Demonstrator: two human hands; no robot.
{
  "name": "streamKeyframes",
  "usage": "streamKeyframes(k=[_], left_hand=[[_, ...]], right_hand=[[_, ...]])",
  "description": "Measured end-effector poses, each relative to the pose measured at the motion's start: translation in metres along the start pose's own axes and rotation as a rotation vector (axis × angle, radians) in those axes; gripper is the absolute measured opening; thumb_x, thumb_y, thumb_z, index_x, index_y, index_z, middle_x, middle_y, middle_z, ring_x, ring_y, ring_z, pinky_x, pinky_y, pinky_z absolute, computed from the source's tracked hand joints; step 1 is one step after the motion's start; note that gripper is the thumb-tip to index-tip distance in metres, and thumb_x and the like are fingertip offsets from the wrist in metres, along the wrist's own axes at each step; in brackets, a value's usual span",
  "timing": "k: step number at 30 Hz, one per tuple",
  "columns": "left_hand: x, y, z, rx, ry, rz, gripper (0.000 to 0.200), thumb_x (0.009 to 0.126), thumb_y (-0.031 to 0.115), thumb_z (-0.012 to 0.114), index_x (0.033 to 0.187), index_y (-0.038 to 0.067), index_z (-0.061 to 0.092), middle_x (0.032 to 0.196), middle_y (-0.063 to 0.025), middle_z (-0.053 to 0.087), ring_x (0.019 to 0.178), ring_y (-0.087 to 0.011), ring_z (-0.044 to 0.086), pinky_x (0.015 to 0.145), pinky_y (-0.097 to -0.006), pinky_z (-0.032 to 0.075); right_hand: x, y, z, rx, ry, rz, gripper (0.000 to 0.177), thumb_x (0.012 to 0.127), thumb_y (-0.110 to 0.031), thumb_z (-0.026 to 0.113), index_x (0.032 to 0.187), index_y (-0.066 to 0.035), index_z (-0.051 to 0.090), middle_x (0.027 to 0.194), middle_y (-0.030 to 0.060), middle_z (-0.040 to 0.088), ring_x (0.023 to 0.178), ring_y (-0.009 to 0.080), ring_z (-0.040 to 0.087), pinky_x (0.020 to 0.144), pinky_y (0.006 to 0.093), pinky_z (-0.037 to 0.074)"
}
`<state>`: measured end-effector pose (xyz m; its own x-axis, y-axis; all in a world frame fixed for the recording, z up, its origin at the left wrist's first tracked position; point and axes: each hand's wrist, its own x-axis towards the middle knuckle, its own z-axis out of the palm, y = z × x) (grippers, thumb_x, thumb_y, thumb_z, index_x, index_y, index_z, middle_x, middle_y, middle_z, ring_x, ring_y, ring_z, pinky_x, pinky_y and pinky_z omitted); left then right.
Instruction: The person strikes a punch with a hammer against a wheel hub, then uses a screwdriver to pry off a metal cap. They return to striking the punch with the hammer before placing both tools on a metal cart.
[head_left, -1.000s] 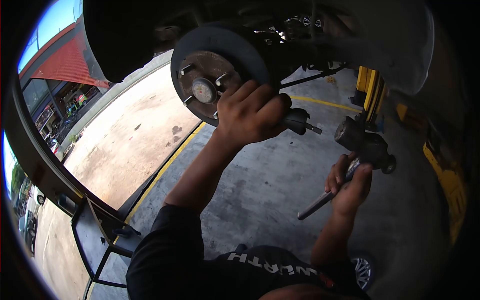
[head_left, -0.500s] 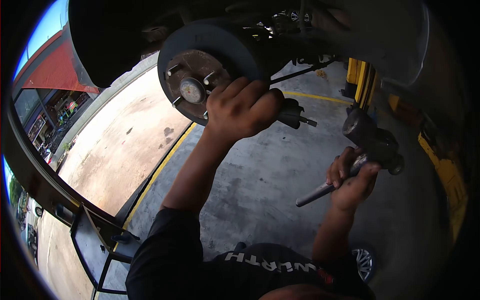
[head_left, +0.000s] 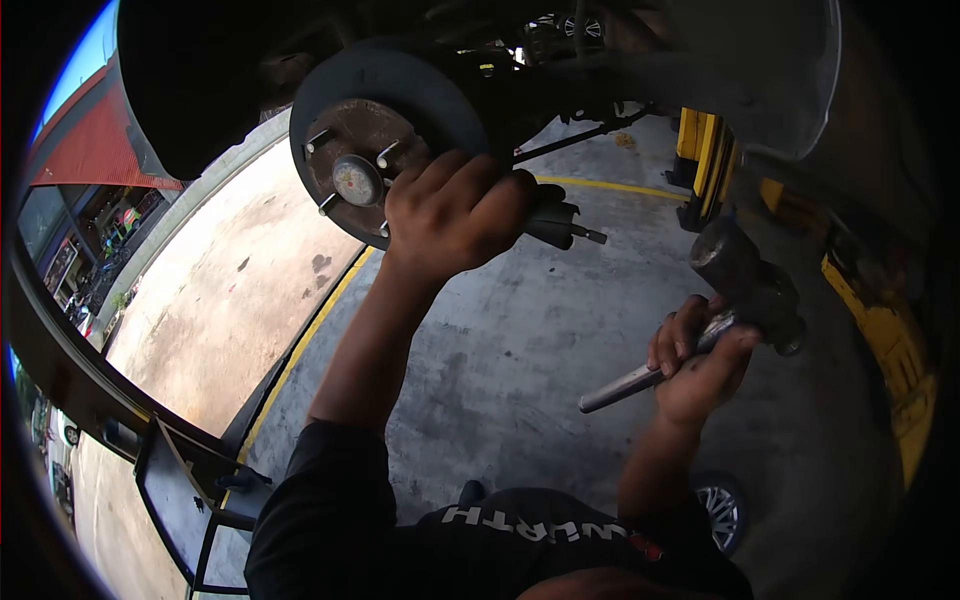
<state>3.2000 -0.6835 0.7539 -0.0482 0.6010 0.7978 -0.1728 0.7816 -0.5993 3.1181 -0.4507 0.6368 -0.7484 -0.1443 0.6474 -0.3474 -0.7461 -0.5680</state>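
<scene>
Hub (head_left: 357, 181): far left, round and dark.
Left hand (head_left: 455, 215): fingers curled tight round a dark tool (head_left: 552, 225) right beside the hub; contact between them cannot be told.
Right hand (head_left: 703, 375): fingers and thumb wrapped round a hammer (head_left: 750, 290), well right of the tool.

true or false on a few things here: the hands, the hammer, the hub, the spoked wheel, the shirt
1. The right hand grips a hammer. True.
2. Studs stick out from the wheel hub. True.
3. The hammer's head is touching the wheel hub. False: it is apart, well to the right in the picture.
4. The left hand is empty. False: it is closed around a dark tool with a metal tip.
5. A spoked wheel shows at the lower right. True.
6. The shirt is white. False: it is black with pale lettering.
</scene>
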Motion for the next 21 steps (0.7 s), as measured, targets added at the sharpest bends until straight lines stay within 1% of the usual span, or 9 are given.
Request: streamKeyframes(k=[2,6,9,10,13,16,19,20,21], left_hand=[[-0.005,-0.003,0.003,0.026,0.010,0.017,0.024,0.073,0.030,0.080,0.071,0.019,0.059,0.069,0.0024,0.061,0.055,-0.0125,0.057,0.045,-0.0268,0.040],[-0.004,0.001,0.000,0.052,-0.102,0.003,0.021,0.075,0.029,0.078,0.073,0.019,0.060,0.071,0.0019,0.063,0.059,-0.0130,0.061,0.048,-0.0264,0.043],[-0.011,-0.005,0.006,0.068,-0.005,0.036,0.018,0.075,0.029,0.076,0.075,0.019,0.061,0.073,0.0021,0.063,0.060,-0.0126,0.061,0.049,-0.0262,0.043],[-0.008,-0.004,0.005,0.072,-0.003,0.028,0.018,0.075,0.031,0.076,0.075,0.020,0.062,0.073,0.0032,0.063,0.059,-0.0117,0.059,0.049,-0.0269,0.042],[-0.006,-0.002,0.003,0.036,-0.011,-0.020,0.017,0.075,0.032,0.076,0.075,0.022,0.062,0.070,0.0040,0.059,0.057,-0.0112,0.057,0.049,-0.0260,0.040],[-0.009,-0.002,0.006,0.024,0.032,-0.025,0.019,0.075,0.032,0.077,0.074,0.022,0.061,0.069,0.0043,0.057,0.056,-0.0111,0.054,0.048,-0.0260,0.037],[-0.006,0.012,-0.012,-0.067,0.036,-0.069,0.023,0.073,0.034,0.079,0.072,0.021,0.059,0.067,0.0049,0.052,0.055,-0.0113,0.050,0.048,-0.0269,0.035],[-0.002,0.017,-0.028,-0.070,0.059,-0.031,0.027,0.072,0.034,0.081,0.072,0.019,0.058,0.065,0.0049,0.049,0.054,-0.0116,0.048,0.048,-0.0276,0.033],[0.002,0.020,-0.045,-0.097,0.085,-0.086,0.029,0.070,0.034,0.083,0.070,0.019,0.057,0.063,0.0037,0.047,0.054,-0.0113,0.048,0.047,-0.0289,0.033]], right_hand=[[0.001,0.001,-0.007,0.147,0.024,-0.034,0.065,0.094,-0.074,0.045,0.108,-0.010,0.047,0.062,0.0013,0.042,0.041,0.0078,0.037,0.039,0.0251,0.036],[-0.005,0.006,0.026,-0.239,-0.203,0.107,0.065,0.095,-0.072,0.046,0.103,-0.007,0.047,0.064,0.0036,0.045,0.042,0.0090,0.038,0.039,0.0262,0.036],[-0.007,0.003,0.019,-0.218,-0.142,0.126,0.065,0.095,-0.071,0.048,0.102,-0.006,0.049,0.063,0.0039,0.045,0.042,0.0086,0.038,0.039,0.0255,0.035],[-0.008,0.005,0.010,-0.119,-0.123,0.120,0.065,0.095,-0.070,0.048,0.101,-0.006,0.051,0.063,0.0031,0.044,0.041,0.0080,0.038,0.039,0.0247,0.035],[-0.007,0.000,0.002,-0.063,-0.050,-0.006,0.062,0.097,-0.070,0.044,0.110,-0.009,0.051,0.061,-0.0003,0.039,0.040,0.0065,0.034,0.039,0.0223,0.034],[-0.006,-0.006,-0.006,0.001,-0.010,0.042,0.071,0.093,-0.075,0.045,0.109,-0.006,0.050,0.060,0.0019,0.040,0.040,0.0089,0.037,0.038,0.0243,0.035],[-0.008,0.000,-0.007,0.064,0.014,0.074,0.069,0.094,-0.073,0.045,0.110,-0.006,0.050,0.060,0.0020,0.040,0.040,0.0092,0.037,0.039,0.0244,0.035],[-0.012,0.007,-0.011,0.097,-0.028,0.061,0.059,0.099,-0.067,0.043,0.114,-0.010,0.052,0.063,-0.0008,0.040,0.041,0.0065,0.035,0.040,0.0221,0.034],[-0.014,0.011,-0.015,0.058,-0.048,0.076,0.059,0.099,-0.066,0.044,0.114,-0.010,0.052,0.063,-0.0005,0.040,0.042,0.0069,0.035,0.041,0.0226,0.034]])
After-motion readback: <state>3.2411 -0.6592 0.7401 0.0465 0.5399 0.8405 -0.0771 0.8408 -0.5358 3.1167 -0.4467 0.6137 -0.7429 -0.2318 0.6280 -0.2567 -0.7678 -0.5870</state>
